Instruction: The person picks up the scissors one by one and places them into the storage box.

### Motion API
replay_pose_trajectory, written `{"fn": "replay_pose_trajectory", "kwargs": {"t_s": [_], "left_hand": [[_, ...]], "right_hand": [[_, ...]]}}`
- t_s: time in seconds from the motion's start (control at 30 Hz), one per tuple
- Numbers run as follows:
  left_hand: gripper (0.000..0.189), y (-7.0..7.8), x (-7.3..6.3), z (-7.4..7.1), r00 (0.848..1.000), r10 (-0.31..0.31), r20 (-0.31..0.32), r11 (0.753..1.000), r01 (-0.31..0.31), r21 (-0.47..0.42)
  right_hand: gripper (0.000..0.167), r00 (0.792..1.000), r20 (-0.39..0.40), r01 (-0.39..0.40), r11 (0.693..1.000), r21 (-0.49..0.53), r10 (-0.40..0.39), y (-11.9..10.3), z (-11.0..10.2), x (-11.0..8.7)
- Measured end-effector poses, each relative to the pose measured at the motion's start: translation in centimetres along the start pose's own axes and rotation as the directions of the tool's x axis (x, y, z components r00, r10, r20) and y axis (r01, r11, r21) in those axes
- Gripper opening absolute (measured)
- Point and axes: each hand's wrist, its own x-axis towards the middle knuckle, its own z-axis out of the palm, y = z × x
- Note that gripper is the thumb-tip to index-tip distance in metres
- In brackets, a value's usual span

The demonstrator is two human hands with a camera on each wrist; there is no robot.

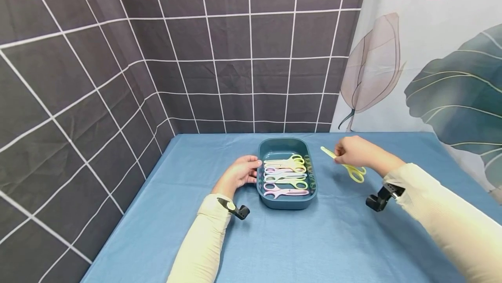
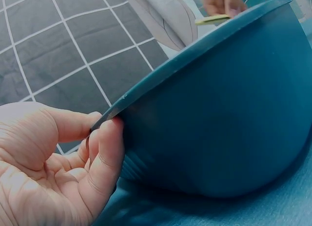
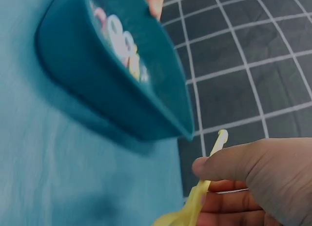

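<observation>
A blue-green plastic basket [image 1: 286, 203] stands on the table with several pastel scissors [image 1: 288, 192] laid side by side in it, pink, green, blue and yellow. My left hand [image 1: 241, 172] pinches the basket's left rim; in the left wrist view the thumb is on top and the fingers [image 2: 109, 143] are against the outer wall. To the right of the basket, my right hand [image 1: 353, 150] pinches a pair of yellow scissors [image 1: 356, 174] around the middle, above the cloth. Their blades point left toward the basket and the handle loops hang to the lower right.
A blue cloth [image 1: 313, 244] covers the table. A dark grid-patterned curtain [image 1: 231, 74] hangs behind and to the left, and a white leaf-printed one [image 1: 412, 78] at the right. Black cameras [image 1: 378, 202] are strapped on both wrists.
</observation>
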Motion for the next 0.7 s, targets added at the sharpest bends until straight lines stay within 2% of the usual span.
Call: {"fn": "replay_pose_trajectory", "kwargs": {"t_s": [0.13,0.3,0.57,0.7], "left_hand": [[0.013,0.0,-0.1,0.0,1.000,0.004,0.003,1.000,-0.004,-0.001],[0.013,0.0,-0.1,0.0,1.000,0.007,0.008,1.000,-0.007,-0.002],[0.010,-0.1,0.0,-0.1,1.000,0.009,0.008,1.000,-0.009,-0.013],[0.012,-0.2,0.1,-0.1,1.000,0.011,0.003,1.000,-0.011,-0.013]], "right_hand": [[0.016,0.998,-0.052,0.046,0.999,-0.009,-0.047,-2.3,-0.6,0.7],[0.014,0.985,-0.090,0.147,0.989,-0.026,-0.149,-4.9,-0.6,1.5],[0.012,0.953,-0.118,0.278,0.960,-0.034,-0.280,-8.2,0.6,2.8],[0.010,0.943,-0.101,0.316,0.948,-0.031,-0.318,-9.4,1.7,3.3]]}}
